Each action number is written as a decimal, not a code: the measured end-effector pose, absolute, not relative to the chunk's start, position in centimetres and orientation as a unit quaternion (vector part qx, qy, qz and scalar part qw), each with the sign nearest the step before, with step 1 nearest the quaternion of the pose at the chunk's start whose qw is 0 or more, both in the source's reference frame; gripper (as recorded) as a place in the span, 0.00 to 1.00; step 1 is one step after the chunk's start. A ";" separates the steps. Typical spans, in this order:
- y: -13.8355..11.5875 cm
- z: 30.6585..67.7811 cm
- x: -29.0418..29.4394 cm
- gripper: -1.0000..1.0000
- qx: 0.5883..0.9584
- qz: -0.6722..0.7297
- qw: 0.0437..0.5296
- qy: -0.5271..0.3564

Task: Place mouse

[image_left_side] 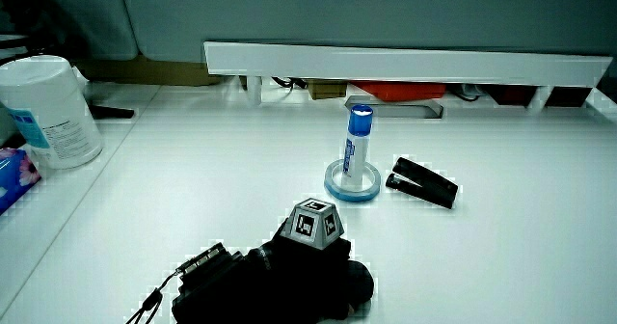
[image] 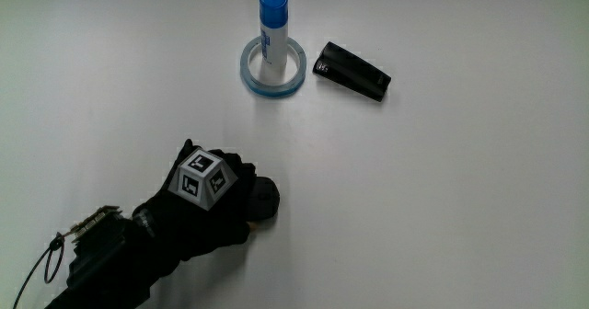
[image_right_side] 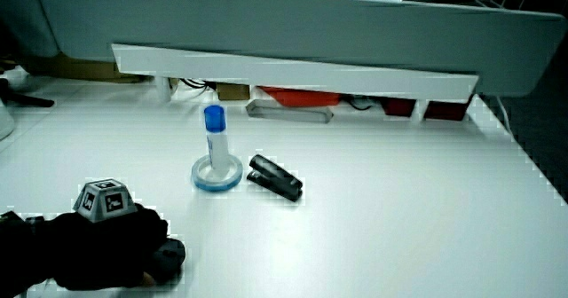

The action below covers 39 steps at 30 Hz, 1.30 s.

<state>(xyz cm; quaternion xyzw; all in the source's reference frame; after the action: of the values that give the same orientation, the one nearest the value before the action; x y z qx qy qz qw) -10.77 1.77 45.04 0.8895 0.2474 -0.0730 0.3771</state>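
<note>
Your hand point(image: 216, 208) is curled over the mouse point(image: 264, 200), fingers wrapped on it; only the dark nose of the mouse pokes out past the glove. Mouse sits low at the desk point(image: 460, 217), looks to be touching it or v. nearly, though the main view can't settle that. It's well nearer to you than the other stuff.

Farther from you: a blue-capped glue stick point(image: 271, 28) standing upright inside a blue tape ring point(image: 272, 70), w/ a black stapler point(image: 353, 71) just beside the ring. All well apart from the hand.

Risks, as I judge them:
- If mouse isn't fully down when you let go, it drops & skids on the smooth desk.
- Glove fabric may drag the mouse as you lift off, so open fully first, then lift straight up.
- Glue stick is tall & tippy; a sweep toward it could knock it over.
</note>
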 end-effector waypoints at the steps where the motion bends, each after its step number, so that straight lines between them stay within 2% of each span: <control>1: 1.9 45.1 -10.8 0.50 0.889 -0.073 0.377 0.250; 14: 2.3 46.6 -11.1 0.50 0.884 -0.071 0.394 0.243; 25: 2.4 46.4 -11.8 0.16 0.876 -0.087 0.403 0.252; 30: 1.7 43.8 -13.2 0.00 0.863 -0.110 0.415 0.265; 31: 1.6 43.1 -13.4 0.00 0.861 -0.111 0.422 0.264; 33: 1.4 41.8 -14.1 0.00 0.863 -0.116 0.404 0.280; 34: 1.3 41.2 -14.4 0.00 0.860 -0.120 0.426 0.253; 38: 1.2 37.4 -14.9 0.00 0.866 -0.120 0.416 0.249; 39: 1.4 37.8 -15.5 0.00 0.864 -0.136 0.431 0.220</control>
<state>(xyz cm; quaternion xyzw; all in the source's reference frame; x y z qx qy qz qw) -15.50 1.45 37.80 0.8644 0.2197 -0.1357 0.4314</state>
